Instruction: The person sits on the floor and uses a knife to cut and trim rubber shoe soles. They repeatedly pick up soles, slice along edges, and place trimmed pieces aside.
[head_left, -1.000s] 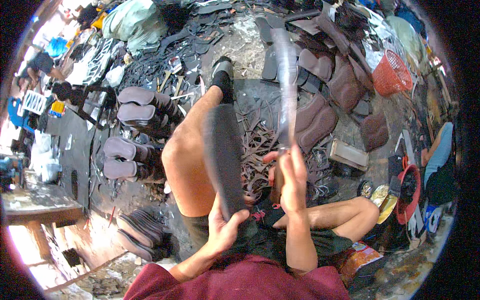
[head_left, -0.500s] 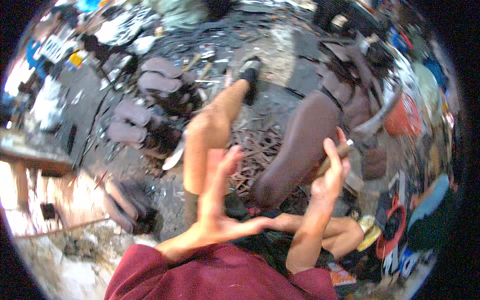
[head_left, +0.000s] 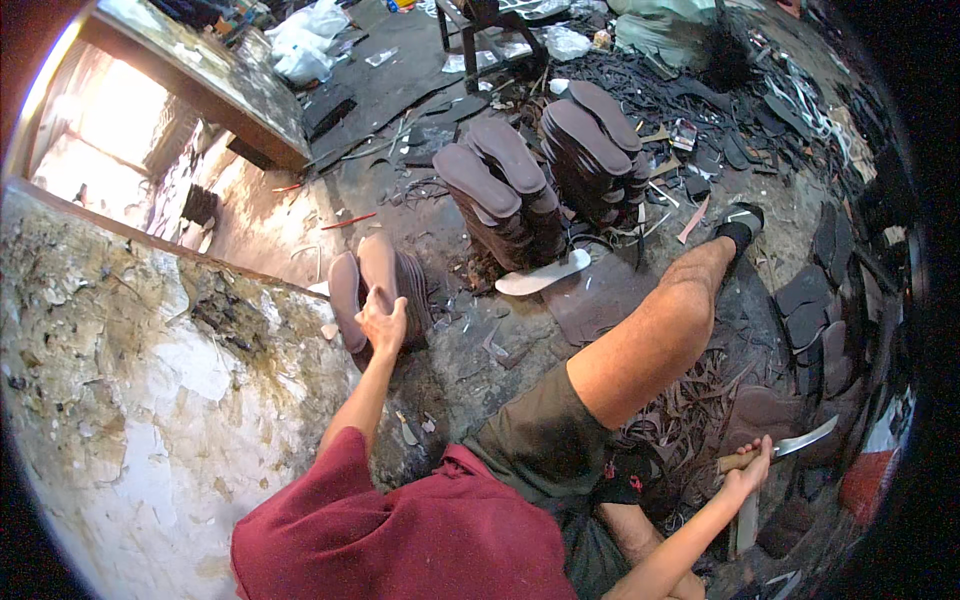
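Note:
At the left, beside the stained wall, my left hand grips the near end of a brown shoe sole at the top of a stack. Its thumb lies along the sole's right side; the fingertips are partly hidden. A second stack of soles stands against it on the left. Off to the right, my right hand is wrapped round the wooden handle of a knife. The curved blade points right, away from my body. Below my bent knee lies a heap of dark cut strips.
Taller stacks of brown soles stand ahead, with a pale sole lying in front of them. Dark scraps cover the floor farther back. The peeling wall borders my left side. A black stool stands at the far side.
My view has swung to the left. My left hand was empty with fingers spread over my lap; now it is on the sole stack. The right hand still holds the knife.

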